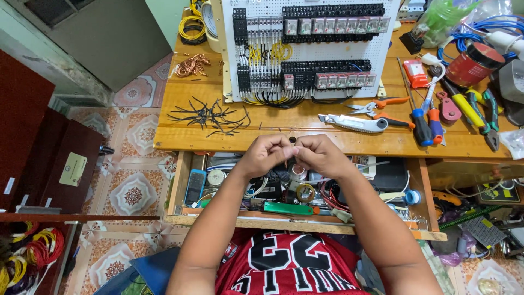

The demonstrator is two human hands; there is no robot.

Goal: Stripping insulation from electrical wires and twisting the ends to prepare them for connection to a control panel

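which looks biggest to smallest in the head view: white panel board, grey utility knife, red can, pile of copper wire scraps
1. white panel board
2. grey utility knife
3. red can and pile of copper wire scraps: look alike, unranked.

I can't make out what sits between my left hand [266,153] and right hand [318,155]; the curled fingers hide it. My forearms cover much of the open drawer [180,180] below them. Far right of my right hand, the pliers [491,117] partly overlap other tools.
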